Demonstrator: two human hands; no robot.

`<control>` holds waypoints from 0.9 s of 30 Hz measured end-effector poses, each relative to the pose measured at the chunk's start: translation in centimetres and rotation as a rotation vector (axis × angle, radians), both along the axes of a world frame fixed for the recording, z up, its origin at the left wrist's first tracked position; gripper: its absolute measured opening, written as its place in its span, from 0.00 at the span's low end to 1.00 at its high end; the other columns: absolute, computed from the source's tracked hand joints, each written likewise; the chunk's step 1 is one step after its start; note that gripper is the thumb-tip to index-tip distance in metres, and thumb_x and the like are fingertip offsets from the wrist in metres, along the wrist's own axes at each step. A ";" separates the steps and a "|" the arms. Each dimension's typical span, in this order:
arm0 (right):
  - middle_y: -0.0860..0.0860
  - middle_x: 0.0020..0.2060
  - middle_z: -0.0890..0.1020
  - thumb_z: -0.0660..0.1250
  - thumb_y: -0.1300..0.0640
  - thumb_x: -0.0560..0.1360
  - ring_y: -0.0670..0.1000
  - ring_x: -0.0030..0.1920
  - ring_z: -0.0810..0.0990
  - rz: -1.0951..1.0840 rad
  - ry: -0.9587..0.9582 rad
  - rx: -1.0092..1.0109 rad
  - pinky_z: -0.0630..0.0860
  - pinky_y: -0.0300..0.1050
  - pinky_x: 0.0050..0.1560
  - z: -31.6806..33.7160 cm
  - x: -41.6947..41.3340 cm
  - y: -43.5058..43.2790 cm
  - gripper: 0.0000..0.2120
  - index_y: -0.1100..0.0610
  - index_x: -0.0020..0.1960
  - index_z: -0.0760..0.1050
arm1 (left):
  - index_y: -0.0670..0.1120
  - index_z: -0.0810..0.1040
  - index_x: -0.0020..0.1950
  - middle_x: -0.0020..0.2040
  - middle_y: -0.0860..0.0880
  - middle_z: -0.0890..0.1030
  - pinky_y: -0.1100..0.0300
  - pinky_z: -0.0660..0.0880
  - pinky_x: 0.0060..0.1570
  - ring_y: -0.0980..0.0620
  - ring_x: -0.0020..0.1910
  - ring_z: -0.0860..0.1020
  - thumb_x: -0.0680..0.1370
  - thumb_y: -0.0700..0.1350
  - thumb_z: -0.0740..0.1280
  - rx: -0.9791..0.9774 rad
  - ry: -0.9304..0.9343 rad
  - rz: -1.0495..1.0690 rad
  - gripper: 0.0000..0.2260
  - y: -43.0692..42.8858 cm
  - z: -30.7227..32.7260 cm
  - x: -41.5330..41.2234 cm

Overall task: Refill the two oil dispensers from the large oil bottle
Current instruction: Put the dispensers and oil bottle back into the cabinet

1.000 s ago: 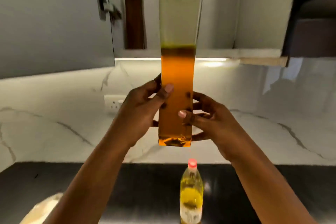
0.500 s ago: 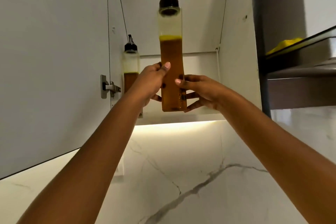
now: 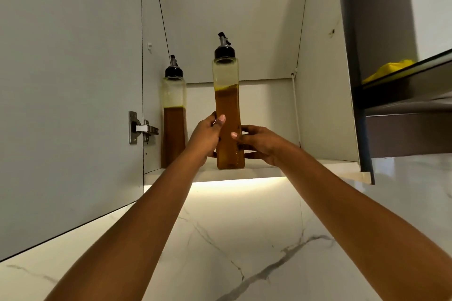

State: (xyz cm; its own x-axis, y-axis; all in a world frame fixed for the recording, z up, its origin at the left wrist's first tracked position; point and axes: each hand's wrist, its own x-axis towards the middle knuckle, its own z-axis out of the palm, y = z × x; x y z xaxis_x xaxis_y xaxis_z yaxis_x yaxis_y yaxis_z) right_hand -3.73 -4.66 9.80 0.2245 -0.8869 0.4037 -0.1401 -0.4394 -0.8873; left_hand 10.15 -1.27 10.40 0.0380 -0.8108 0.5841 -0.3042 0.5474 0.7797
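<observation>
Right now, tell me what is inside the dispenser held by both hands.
The held dispenser holds brown oil to about three quarters, clear above. The left hand and right hand cover part of its lower body.

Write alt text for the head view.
The left hand and right hand grip a tall oil dispenser upright at the front edge of an open wall cabinet's shelf. A second dispenser stands on the shelf to its left, near the door hinge; both hold amber oil.

second dispenser (image 3: 174, 129): base partly behind left hand (image 3: 206, 134) | yellow object (image 3: 389, 69): unidentifiable
</observation>
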 end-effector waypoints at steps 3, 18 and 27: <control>0.53 0.62 0.76 0.65 0.52 0.76 0.56 0.60 0.76 -0.042 0.011 -0.013 0.75 0.49 0.51 -0.3 -0.4 0.4 0.23 0.55 0.69 0.67 | 0.53 0.62 0.76 0.74 0.47 0.68 0.42 0.72 0.63 0.42 0.71 0.68 0.83 0.48 0.57 0.021 0.017 0.007 0.20 0.0 -0.3 0.5; 0.58 0.63 0.75 0.54 0.69 0.79 0.60 0.60 0.76 -0.105 0.030 0.112 0.74 0.58 0.61 -0.4 0.9 -0.4 0.21 0.59 0.70 0.67 | 0.47 0.65 0.74 0.70 0.39 0.72 0.43 0.68 0.67 0.35 0.66 0.72 0.83 0.57 0.53 0.315 0.078 -0.055 0.23 -2.3 -0.8 2.6; 0.58 0.61 0.76 0.53 0.67 0.80 0.59 0.58 0.77 -0.167 -0.023 0.202 0.78 0.52 0.55 0.0 2.6 -3.4 0.17 0.59 0.66 0.70 | 0.47 0.65 0.74 0.70 0.38 0.71 0.42 0.68 0.67 0.35 0.66 0.72 0.83 0.57 0.51 0.365 0.105 -0.101 0.23 -5.7 -0.4 3.2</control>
